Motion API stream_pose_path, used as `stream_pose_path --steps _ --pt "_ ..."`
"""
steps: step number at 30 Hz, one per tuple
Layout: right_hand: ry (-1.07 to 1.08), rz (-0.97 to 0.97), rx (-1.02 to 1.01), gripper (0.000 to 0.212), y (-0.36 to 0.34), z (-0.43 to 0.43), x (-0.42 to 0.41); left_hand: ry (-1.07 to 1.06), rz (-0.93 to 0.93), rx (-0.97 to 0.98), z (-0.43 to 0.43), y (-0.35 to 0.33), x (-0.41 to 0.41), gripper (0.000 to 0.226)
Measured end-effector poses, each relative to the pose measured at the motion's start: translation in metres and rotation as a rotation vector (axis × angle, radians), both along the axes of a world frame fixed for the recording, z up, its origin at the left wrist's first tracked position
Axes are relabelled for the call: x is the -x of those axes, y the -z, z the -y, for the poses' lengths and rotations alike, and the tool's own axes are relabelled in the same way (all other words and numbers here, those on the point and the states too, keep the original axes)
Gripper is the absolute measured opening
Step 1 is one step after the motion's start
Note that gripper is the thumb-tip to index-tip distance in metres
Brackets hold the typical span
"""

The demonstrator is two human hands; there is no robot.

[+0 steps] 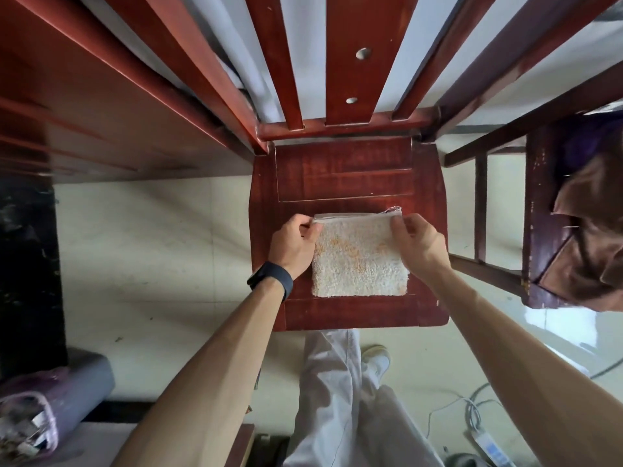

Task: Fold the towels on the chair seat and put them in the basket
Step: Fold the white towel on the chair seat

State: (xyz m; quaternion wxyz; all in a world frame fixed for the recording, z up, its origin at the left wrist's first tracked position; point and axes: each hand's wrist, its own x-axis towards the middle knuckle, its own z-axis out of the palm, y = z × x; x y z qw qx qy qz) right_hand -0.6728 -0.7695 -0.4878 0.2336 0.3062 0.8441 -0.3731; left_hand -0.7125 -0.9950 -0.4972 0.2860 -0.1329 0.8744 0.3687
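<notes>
As a person stands over a red-brown lacquered wooden chair seat [344, 176], panelled and glossy, a cream terry towel [360, 261] lies on its near half, folded into a nubby, nearly square pad. The left hand [293, 244] pinches the pad's far-left corner and the right hand [418, 244] its far-right corner, along the smooth hemmed edge. A dark band [273, 278] circles the left wrist.
</notes>
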Motion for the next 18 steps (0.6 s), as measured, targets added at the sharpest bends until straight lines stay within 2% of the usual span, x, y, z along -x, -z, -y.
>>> stream_pose_path --steps 5,9,13,14,16,18 --pt "-0.005 0.060 -0.044 0.034 0.010 0.002 0.007 -0.040 -0.024 0.004 -0.003 0.012 0.004 0.024" --pt "0.008 0.099 -0.085 0.040 0.019 0.005 0.010 -0.070 -0.029 0.031 -0.008 0.019 0.006 0.021" --pt "0.034 0.043 -0.103 0.036 0.026 0.012 0.005 -0.049 -0.038 0.076 -0.012 0.025 0.006 0.023" --pt "0.075 0.022 -0.112 0.037 0.025 0.015 0.002 -0.031 -0.064 0.106 -0.013 0.025 0.004 0.026" --pt "0.106 -0.101 -0.225 0.043 0.023 0.023 -0.011 0.035 -0.230 0.203 -0.014 0.022 -0.008 0.032" --pt "-0.006 -0.278 -0.369 0.041 0.016 0.035 -0.027 0.155 -0.450 0.312 -0.016 0.017 -0.026 0.037"
